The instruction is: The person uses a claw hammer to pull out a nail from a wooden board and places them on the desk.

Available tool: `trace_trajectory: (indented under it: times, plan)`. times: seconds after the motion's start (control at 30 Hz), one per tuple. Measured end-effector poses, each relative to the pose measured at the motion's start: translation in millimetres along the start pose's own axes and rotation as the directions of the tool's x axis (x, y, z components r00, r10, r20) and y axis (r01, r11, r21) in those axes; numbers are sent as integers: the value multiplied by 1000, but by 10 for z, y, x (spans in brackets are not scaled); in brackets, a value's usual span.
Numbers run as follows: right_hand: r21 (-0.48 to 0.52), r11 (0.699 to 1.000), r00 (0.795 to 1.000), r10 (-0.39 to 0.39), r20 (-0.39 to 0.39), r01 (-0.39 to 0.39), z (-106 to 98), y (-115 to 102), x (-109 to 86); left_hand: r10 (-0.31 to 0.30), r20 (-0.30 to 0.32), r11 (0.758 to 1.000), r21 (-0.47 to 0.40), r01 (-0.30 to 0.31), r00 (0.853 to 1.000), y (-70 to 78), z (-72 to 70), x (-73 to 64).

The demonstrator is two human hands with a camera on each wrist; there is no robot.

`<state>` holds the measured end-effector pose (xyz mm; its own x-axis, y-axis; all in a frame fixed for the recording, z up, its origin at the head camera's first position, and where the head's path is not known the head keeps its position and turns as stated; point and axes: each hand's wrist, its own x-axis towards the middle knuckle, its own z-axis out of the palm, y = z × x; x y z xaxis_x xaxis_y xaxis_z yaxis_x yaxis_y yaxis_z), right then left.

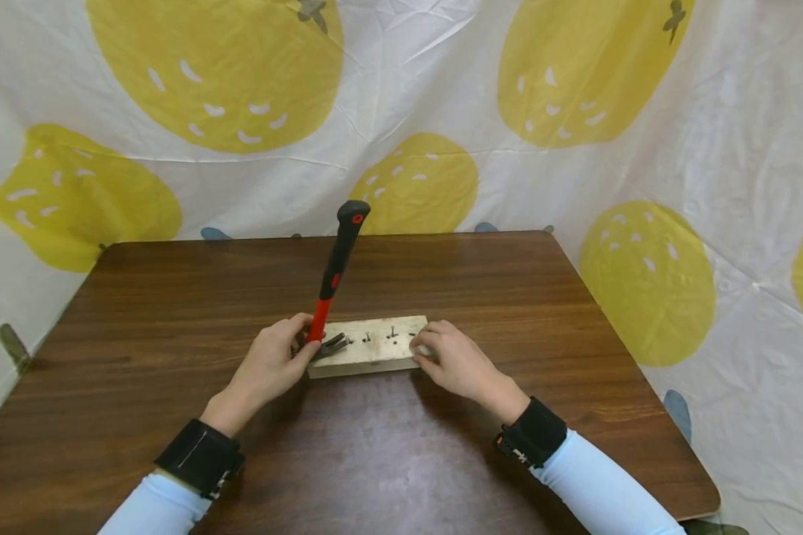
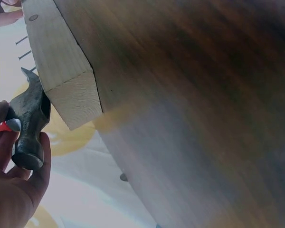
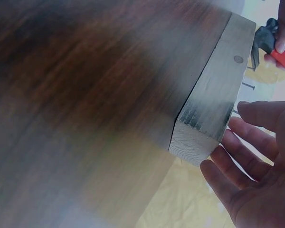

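A claw hammer with a black and red handle stands tilted over the left end of a pale wooden block. My left hand grips it low, around its dark metal head. The claw lies on the block's top, close beside the leftmost nail. Several nails stick up in a row along that top, among them one toward the right. At the block's right end is my right hand; its fingers lie loosely spread against the end, and the thumb is near a nail.
A brown wood-grain table carries the block near its middle. Behind and beside it hangs a white cloth with yellow fruit prints. Each wrist wears a black band.
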<state>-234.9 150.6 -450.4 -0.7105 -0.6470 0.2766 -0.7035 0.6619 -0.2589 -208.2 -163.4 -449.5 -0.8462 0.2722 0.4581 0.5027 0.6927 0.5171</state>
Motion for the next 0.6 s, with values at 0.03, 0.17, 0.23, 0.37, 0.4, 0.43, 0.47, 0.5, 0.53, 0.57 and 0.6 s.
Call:
trace_trajectory:
  times: [0.03, 0.17, 0.23, 0.37, 0.4, 0.43, 0.47, 0.5, 0.53, 0.57, 0.6]
  plan:
    - [-2, 1000, 1000, 0, -1, 0, 2, 3, 0, 0, 1, 1000, 3, 0, 1000, -1, 2, 5]
    - [-2, 1000, 1000, 2, -1, -2, 6, 6, -2, 7, 5, 1000, 16, -7, 1000, -4, 11, 24]
    - [1, 1000, 1000, 5, 3, -5, 4, 3, -5, 10, 5, 1000, 21, -10, 1000, -1, 12, 29]
    - [5, 1000, 1000, 5, 6, -5, 2, 1, -11, 6, 11, 1000, 27, -6, 1000, 14, 10, 32]
    - [5, 1000, 1000, 4, 6, -4, 3, 2, -12, 2, 13, 1000, 27, -3, 1000, 20, 10, 32]
    - [5, 1000, 1000, 2, 5, -2, 4, 3, -11, -1, 17, 1000, 26, 1, 1000, 19, 13, 34]
    - [4, 1000, 1000, 1, 5, -1, 4, 5, -11, -4, 21, 1000, 25, 4, 1000, 20, 15, 34]
    - [5, 1000, 1000, 1, 5, -1, 5, 6, -11, -6, 23, 1000, 24, 6, 1000, 21, 17, 36]
    - [4, 1000, 1000, 0, 6, 0, 5, 8, -11, -7, 25, 1000, 24, 6, 1000, 23, 18, 38]
    - [5, 1000, 1000, 0, 8, 0, 6, 10, -11, -6, 25, 1000, 22, 5, 1000, 24, 19, 40]
    - [6, 1000, 1000, 1, 9, -1, 8, 12, -12, -3, 23, 1000, 20, 3, 1000, 25, 21, 43]
